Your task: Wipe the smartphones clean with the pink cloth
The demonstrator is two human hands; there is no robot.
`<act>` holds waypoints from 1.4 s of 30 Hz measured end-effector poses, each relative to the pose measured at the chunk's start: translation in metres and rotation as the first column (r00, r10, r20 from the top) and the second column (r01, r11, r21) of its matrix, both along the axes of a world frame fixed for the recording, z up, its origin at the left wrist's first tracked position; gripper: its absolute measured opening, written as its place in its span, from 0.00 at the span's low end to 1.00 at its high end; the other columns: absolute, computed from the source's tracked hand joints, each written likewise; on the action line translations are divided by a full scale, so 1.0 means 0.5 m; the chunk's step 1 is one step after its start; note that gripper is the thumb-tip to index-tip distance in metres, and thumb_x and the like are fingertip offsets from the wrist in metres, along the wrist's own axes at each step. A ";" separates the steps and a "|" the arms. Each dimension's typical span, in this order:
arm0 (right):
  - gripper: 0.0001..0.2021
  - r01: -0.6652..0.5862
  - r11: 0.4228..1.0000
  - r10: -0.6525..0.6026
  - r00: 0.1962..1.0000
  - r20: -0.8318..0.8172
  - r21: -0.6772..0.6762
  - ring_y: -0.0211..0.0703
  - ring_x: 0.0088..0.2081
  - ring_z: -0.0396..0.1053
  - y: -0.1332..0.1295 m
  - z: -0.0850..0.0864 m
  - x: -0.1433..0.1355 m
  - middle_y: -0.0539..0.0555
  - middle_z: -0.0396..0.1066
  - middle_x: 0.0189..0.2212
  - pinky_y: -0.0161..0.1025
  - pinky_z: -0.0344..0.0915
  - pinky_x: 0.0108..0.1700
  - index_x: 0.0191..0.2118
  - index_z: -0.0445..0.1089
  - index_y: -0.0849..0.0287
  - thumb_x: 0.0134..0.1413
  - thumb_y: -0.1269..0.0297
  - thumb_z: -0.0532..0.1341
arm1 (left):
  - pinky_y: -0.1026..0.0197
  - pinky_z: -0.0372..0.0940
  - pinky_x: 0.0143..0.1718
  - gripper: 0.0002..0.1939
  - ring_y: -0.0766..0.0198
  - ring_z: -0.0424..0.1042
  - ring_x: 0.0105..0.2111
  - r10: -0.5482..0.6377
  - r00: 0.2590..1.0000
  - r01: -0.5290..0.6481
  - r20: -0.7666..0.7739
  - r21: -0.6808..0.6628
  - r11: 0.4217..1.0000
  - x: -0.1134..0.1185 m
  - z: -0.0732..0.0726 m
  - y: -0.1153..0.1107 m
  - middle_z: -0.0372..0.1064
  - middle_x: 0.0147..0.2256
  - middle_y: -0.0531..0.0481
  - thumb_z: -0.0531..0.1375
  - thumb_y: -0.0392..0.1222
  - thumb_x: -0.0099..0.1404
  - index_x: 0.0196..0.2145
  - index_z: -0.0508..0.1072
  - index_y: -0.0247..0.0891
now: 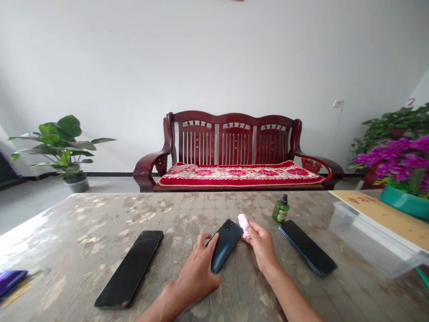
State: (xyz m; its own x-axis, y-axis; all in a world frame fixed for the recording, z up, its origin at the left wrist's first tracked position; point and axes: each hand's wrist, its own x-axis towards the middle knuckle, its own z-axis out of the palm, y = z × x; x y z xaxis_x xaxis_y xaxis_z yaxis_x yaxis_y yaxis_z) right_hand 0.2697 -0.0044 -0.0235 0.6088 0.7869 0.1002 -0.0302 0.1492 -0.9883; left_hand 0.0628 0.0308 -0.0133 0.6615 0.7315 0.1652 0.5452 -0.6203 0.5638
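A dark blue phone (225, 247), its camera side facing up, is gripped along its left edge by my left hand (197, 266). Pinched in my right hand (260, 243) is a small pink cloth (244, 226), which meets the phone's upper right edge. To the left, a larger black phone (131, 270) lies on the table with its dark face up. Another dark phone (307, 248) with a blue edge lies right of my right hand. Just behind that one stands a green bottle (280, 210) with a black top.
The table (187, 205) has a patterned cover. A clear plastic box (360, 239) carries a tan board (389, 214) at the right, by a teal pot (407, 201) of purple flowers. At the left edge lies a purple packet (12, 281). A wooden bench (234, 134) stands beyond.
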 end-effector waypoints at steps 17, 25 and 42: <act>0.23 -0.320 0.928 -0.048 0.404 0.913 0.190 0.44 0.59 0.65 -0.055 0.040 -0.110 0.50 0.69 0.56 0.47 0.63 0.62 0.61 0.64 0.48 0.65 0.74 0.50 | 0.64 0.65 0.40 0.13 0.57 0.75 0.39 0.057 0.985 -0.028 0.162 -0.175 0.984 0.009 0.011 0.009 0.77 0.39 0.49 0.52 0.41 0.66 0.40 0.76 0.40; 0.24 -0.167 0.969 -0.111 0.353 0.929 0.180 0.44 0.59 0.64 -0.019 0.041 -0.048 0.51 0.69 0.56 0.53 0.58 0.64 0.59 0.66 0.49 0.65 0.76 0.47 | 0.65 0.63 0.30 0.18 0.59 0.73 0.27 0.073 0.980 -0.016 0.185 -0.294 0.956 0.002 0.030 0.006 0.75 0.27 0.53 0.51 0.50 0.68 0.47 0.75 0.40; 0.21 -0.086 0.986 -0.054 0.637 0.769 0.140 0.44 0.57 0.66 0.006 0.003 -0.033 0.51 0.72 0.53 0.48 0.62 0.61 0.54 0.72 0.51 0.63 0.73 0.47 | 0.62 0.66 0.39 0.16 0.55 0.75 0.37 0.189 0.962 -0.120 0.196 -0.318 0.941 0.006 -0.001 0.008 0.78 0.35 0.52 0.57 0.46 0.62 0.44 0.74 0.38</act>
State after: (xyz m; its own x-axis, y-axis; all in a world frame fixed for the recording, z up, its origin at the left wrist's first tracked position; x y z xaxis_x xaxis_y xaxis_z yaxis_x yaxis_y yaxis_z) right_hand 0.2530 -0.0014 -0.0218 0.2431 0.7281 0.6409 0.7255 0.3021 -0.6184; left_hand 0.0660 0.0346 -0.0137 0.5080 0.8599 0.0508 0.4610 -0.3212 0.8272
